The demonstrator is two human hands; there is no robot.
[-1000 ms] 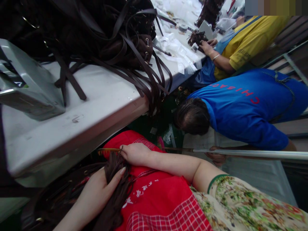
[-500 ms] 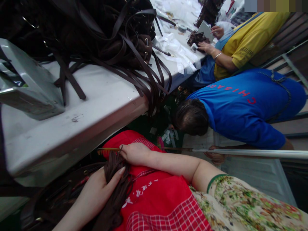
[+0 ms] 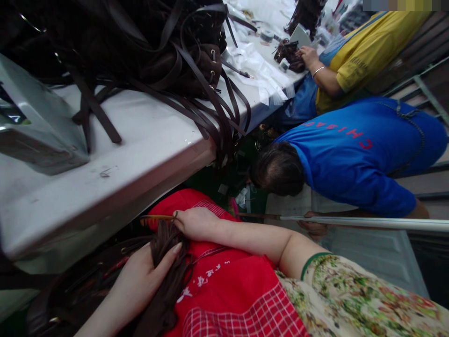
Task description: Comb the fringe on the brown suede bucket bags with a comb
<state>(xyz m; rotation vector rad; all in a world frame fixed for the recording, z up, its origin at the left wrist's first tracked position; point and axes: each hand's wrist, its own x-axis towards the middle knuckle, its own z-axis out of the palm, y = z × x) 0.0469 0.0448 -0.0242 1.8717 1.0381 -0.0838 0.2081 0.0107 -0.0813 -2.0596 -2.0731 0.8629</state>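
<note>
My left hand (image 3: 140,276) is closed around a bunch of dark brown fringe strips (image 3: 168,248), thumb lying across them. Just above it, my right hand (image 3: 194,224) pinches the end of a thin orange-brown comb (image 3: 156,217), whose teeth point down towards the fringe. A dark strand also shows at the right fingertips; whether they grip it I cannot tell. Below and left of the hands, a dark brown bag (image 3: 80,276) rests against the red apron (image 3: 224,285), partly hidden by my left forearm.
A white table (image 3: 140,145) bears piled dark bags (image 3: 140,56) with straps over its edge, and a grey metal stand (image 3: 45,126). A person in blue (image 3: 354,140) bends nearby, a hand at a white pole (image 3: 368,222). Another in yellow (image 3: 372,56) handles a brown fringed piece (image 3: 289,54).
My hands, the fringe and the comb are almost unmoved. The view has shifted slightly. The hands of the person in yellow have moved at the brown piece.
</note>
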